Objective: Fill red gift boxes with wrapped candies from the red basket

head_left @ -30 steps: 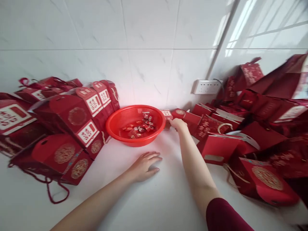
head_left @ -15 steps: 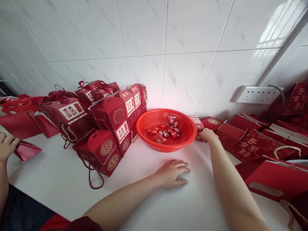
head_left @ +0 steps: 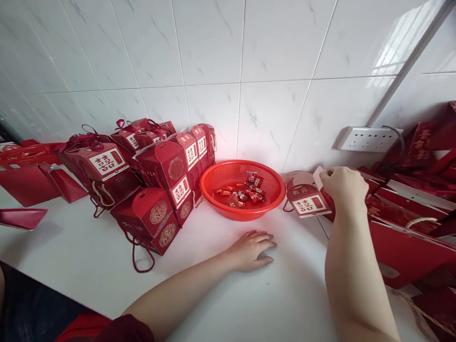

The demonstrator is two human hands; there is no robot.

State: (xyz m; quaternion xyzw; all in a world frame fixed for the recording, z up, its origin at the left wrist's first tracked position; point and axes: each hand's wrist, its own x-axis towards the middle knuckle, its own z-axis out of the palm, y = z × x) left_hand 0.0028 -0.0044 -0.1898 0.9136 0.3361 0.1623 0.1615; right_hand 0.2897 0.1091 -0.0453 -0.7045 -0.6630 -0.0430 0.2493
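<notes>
My left hand (head_left: 252, 251) rests on the white table with its fingers spread, below the red plastic basket (head_left: 243, 210). Several small wrapped candies (head_left: 245, 194) lie in the basket. Right of the basket, my right hand (head_left: 344, 183) is closed at the upper right side of a red gift box (head_left: 307, 194) with a white character label. A small pale flap shows beside my fingers. The box is tilted, and a dark cord loop shows at its left. What exactly my fingertips grip is hidden.
Stacked red gift boxes (head_left: 160, 166) with cord handles stand left of the basket. More red boxes and bags (head_left: 409, 247) crowd the right side. A white power strip (head_left: 368, 139) is on the tiled wall. A pink-red bag (head_left: 23, 217) lies at the far left.
My right hand has moved right and up, and the labelled box beside the basket now shows more fully. The other person's hand at the far left has left the view.
</notes>
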